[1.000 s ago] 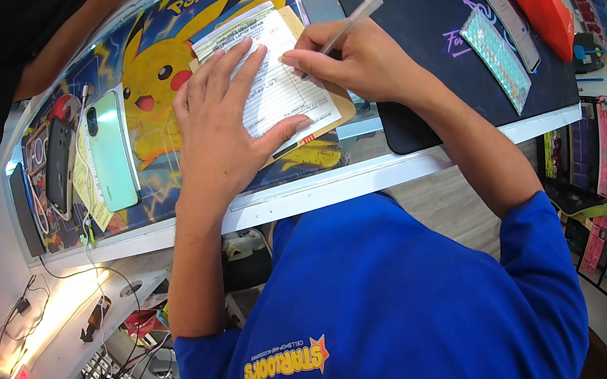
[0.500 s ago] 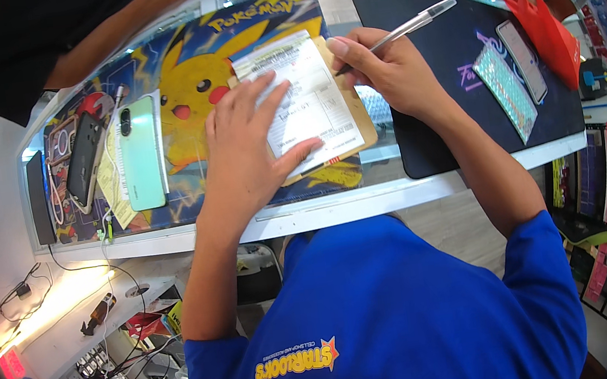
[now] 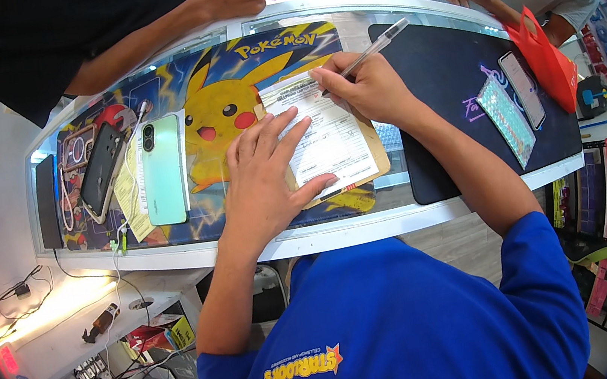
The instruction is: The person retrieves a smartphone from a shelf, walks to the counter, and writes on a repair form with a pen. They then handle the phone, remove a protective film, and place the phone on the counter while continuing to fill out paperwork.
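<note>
A pad of printed paper forms (image 3: 339,143) lies on a yellow cartoon-patterned mat (image 3: 206,167) on the counter. My left hand (image 3: 267,167) rests with fingers spread over the left side of the pad, its thumb along the lower part. Between the fingers and thumb of my right hand (image 3: 367,87) is a clear-barrelled pen (image 3: 380,44), slanting up to the right. The pen's tip points down at the upper right part of the form; whether it touches the paper is hard to tell. Brown backing shows along the pad's right edge.
Left on the mat lie a mint-green phone (image 3: 164,169), a dark phone (image 3: 104,168) and a white cable. A black mat (image 3: 435,150) at right holds a glittery case (image 3: 505,119), a phone (image 3: 522,90) and a red bag (image 3: 545,61). Other people's arms (image 3: 163,36) reach over the far edge.
The whole view has shifted, so the counter sits lower. My right hand and pen have moved up the form, toward its upper part. The left hand stays on the pad.
</note>
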The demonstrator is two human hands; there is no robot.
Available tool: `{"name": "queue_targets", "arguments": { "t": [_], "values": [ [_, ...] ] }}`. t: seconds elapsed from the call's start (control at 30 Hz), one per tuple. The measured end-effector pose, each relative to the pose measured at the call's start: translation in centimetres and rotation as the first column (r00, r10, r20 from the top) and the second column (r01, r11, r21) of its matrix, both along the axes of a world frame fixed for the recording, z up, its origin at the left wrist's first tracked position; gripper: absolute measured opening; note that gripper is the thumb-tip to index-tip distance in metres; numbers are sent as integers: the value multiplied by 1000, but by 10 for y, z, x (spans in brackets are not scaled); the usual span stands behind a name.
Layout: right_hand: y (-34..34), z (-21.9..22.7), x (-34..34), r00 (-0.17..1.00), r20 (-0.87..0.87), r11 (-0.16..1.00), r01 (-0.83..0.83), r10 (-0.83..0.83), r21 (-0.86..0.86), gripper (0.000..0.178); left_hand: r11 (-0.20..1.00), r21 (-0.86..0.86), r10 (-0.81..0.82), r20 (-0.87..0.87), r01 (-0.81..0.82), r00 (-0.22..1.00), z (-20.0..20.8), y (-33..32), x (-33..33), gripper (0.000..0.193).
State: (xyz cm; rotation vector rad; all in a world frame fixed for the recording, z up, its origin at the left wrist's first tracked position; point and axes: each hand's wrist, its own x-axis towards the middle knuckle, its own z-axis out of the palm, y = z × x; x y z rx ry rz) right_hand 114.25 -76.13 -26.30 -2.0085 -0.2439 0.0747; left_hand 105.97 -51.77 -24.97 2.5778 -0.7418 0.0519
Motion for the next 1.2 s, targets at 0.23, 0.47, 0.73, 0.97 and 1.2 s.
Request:
{"name": "queue_targets", "arguments": {
  "t": [0.23, 0.47, 0.73, 0.97, 1.2],
  "values": [
    [0, 2, 0, 1000, 9, 1000, -8, 9, -23, 39, 1000, 4, 5, -3, -5, 1000, 1, -1, 0, 85],
    [-4, 5, 5, 999, -1, 996, -45, 45, -75, 42, 1000, 17, 3, -8, -3, 1000, 3, -2, 1, 85],
    [-6, 8, 4, 999, -20, 999, -31, 30, -37, 39, 1000, 23, 15, -7, -15, 1000, 3, -3, -1, 85],
    [-8, 8, 2, 998, -25, 998, -51, 50, -49, 39, 1000, 16, 11, -19, -11, 1000, 2, -3, 0, 85],
    [-10, 6, 4, 999, -36, 997, -40, 37, -65, 41, 999, 30, 15, -20, -14, 1000, 3, -4, 0, 85]
  ]
}}
